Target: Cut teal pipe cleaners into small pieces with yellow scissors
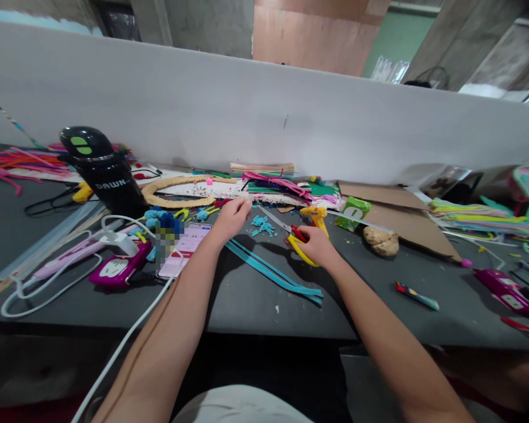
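Note:
My right hand [316, 245] is closed round the yellow and red handles of a pair of scissors [297, 249]. Their blades point up and to the left, towards my left hand [234, 218]. That hand has its fingers pinched together, and what is in them, if anything, is too small to make out. Between the hands lies a small pile of short blue pieces [262, 224] on the dark table [255, 311]. Several long blue fuzzy strips, like pipe cleaners [275, 275], lie nearer the table's front edge, starting just below my left hand.
Left of my arm are a phone [187, 249], a purple device with a cable [119, 264] and a black tumbler [103, 170]. A yellow glue gun [315, 216], a green packet [352, 212], a tan lump [381, 241] and cardboard [405, 226] lie right. A white partition [203, 111] stands behind.

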Demonstrator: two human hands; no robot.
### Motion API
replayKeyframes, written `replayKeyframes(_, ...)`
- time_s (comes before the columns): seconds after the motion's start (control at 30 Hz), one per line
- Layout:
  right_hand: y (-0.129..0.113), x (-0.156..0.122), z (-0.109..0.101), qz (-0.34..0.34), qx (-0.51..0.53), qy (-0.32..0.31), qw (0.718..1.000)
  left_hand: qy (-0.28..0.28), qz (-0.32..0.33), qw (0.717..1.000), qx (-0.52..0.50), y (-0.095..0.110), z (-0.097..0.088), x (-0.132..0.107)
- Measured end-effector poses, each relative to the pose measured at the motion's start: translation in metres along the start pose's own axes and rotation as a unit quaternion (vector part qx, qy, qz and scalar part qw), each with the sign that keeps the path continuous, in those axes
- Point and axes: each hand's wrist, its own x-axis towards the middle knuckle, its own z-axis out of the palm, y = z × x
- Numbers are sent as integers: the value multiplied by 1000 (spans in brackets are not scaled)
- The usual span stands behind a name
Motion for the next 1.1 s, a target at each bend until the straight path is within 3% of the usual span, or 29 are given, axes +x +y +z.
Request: replayKeyframes(1.1, 0, 0, -2, -3, -20, -7, 1000, -3, -4, 1000, 4, 2, 1, -1)
